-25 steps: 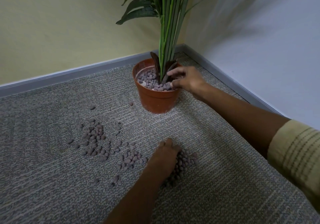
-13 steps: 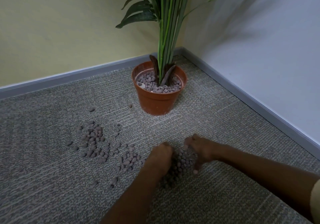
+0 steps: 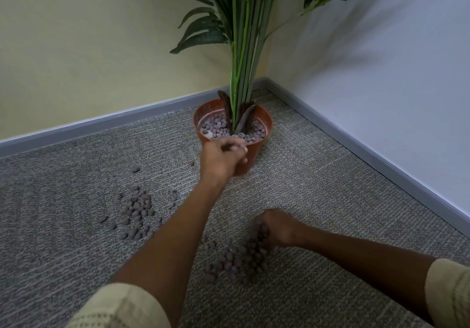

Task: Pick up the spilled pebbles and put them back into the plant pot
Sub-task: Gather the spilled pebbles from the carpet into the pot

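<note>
A: Nearest field?
B: Right hand [image 3: 276, 227] down on the carpet [image 3: 330, 200], fingers curled into a heap of spilled pebbles [image 3: 236, 261]. A second patch lies to the left.
A: Farther?
B: Left hand [image 3: 222, 158] clenched at the plant pot [image 3: 256, 149] rim; contents hidden. Pot stands in the corner.

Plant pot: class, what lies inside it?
Inside the plant pot lie grey-brown pebbles around green plant stems. The left hand covers the near rim; soil below is hidden.
</note>
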`<state>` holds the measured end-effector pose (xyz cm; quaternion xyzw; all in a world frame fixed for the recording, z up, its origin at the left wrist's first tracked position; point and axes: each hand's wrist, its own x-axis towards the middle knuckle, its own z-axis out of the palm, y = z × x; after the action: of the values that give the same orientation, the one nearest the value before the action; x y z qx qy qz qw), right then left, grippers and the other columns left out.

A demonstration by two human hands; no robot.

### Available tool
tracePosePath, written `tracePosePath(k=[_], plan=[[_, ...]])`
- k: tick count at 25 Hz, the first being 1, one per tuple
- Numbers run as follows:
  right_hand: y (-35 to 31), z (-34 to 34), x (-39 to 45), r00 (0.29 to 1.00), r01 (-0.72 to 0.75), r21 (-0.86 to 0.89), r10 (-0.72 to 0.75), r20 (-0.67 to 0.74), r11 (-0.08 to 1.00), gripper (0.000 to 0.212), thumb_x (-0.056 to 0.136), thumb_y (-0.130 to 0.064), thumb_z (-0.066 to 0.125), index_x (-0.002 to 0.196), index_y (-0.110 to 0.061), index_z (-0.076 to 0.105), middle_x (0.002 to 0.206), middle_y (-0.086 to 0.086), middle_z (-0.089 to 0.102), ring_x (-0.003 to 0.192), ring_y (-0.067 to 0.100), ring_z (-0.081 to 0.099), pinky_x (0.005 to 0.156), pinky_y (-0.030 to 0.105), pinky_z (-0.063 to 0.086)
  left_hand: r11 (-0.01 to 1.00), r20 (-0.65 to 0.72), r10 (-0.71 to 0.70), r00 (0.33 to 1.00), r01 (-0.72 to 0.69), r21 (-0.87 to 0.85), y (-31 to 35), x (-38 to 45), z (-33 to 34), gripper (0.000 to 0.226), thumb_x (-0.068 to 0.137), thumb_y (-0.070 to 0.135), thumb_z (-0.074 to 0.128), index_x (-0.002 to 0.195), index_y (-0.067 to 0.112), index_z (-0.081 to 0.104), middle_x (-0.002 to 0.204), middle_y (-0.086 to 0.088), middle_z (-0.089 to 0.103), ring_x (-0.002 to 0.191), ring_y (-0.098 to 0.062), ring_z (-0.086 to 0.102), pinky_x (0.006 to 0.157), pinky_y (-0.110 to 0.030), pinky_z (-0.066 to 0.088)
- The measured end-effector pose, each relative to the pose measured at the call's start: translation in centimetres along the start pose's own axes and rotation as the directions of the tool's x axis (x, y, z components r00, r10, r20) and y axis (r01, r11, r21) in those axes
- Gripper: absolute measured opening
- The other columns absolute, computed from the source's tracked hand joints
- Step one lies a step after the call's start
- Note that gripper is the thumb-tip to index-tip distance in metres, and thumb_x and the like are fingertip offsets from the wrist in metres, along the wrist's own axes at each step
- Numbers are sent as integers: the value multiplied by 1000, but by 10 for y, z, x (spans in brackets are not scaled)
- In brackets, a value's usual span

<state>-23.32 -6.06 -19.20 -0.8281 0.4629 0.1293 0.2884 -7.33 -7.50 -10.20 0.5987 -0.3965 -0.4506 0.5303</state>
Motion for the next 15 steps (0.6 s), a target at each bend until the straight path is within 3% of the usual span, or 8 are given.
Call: tracePosePath(k=[2,5,6,8,10,13,15], plan=[[3,1,-2,1000,-4,36,5,-10,999,28,74,-4,70,101,-8,69,100,10,70,87,17,64,51,2,34,1000,-39,-2,999,2,2,12,17,-5,10,81,2,65,86,10,67,84,-4,66,69,-14,65,75,-28,59],[8,4,-4,1000,-8,127,10,-17,992,21,74,-4,71,93,-10,67,87,12,68,77,23,66,52,8,41,997,-89,-43,995,37,-67,20,36,-7,9,82,0,65,79,8,66,89,-14,67,65,-18,67,69,-24,60],[9,4,-4,1000,7,113,-3,-31,994,21,74,-5,71,93,-10,67,90,14,71,75,19,64,51,7,40,992,-83,-68,994,58,-116,24,37,-6,4,83,2,64,81,4,66,86,-13,66,62,-16,65,64,-20,59],[11,5,-4,998,33,65,-30,-52,997,25,74,-8,71,98,-10,69,97,12,73,76,13,61,49,-2,33,979,-53,-112,992,101,-179,28,37,-5,14,86,5,62,95,-6,64,82,-9,63,65,-14,62,61,-15,56],[11,5,-4,995,68,49,-64,-70,997,27,73,-9,69,100,-12,70,98,10,73,82,14,63,51,-4,30,965,-51,-129,990,113,-235,28,36,-3,20,87,3,60,104,-8,61,84,-10,61,69,-15,62,67,-17,57],[8,5,-5,986,105,1,-104,-127,994,26,77,-13,66,103,-13,71,106,7,71,95,14,62,61,0,27,910,-114,-163,980,105,-401,27,32,-5,10,86,1,61,94,-3,62,97,-14,63,84,-19,65,84,-31,59],[6,7,-5,979,119,-34,-123,-166,992,26,80,-17,65,105,-17,71,109,6,69,101,17,62,66,7,27,873,-158,-162,974,67,-483,23,27,-10,5,86,2,61,90,0,62,99,-13,65,94,-22,66,87,-34,58]])
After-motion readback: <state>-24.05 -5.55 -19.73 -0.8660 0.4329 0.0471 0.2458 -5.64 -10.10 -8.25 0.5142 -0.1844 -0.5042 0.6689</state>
